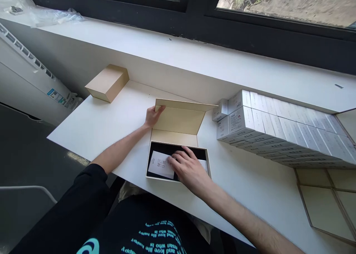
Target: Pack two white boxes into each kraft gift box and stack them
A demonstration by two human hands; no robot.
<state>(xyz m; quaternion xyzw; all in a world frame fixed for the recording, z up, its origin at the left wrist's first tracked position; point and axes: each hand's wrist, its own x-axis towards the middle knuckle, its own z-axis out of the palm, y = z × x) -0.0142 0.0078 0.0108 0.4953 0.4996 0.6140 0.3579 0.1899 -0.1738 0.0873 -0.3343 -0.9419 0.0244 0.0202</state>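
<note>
A beige hinged box (pixel 174 138) lies open on the white table (pixel 111 124) in front of me. My left hand (pixel 152 116) grips the left edge of its raised lid (pixel 180 117) and holds it up. Inside, the black tray (pixel 161 150) holds a white card with printing (pixel 160 163). My right hand (pixel 189 168) rests in the tray, fingers stretched flat and pressing on the card; part of the card is hidden under it.
A closed tan box (pixel 108 82) sits at the table's far left. Rows of several small white cartons (pixel 278 126) are stacked at the right. Flat beige panels (pixel 325 202) lie at the right front. A white windowsill (pixel 194 61) runs behind; a radiator (pixel 30 76) stands at the left.
</note>
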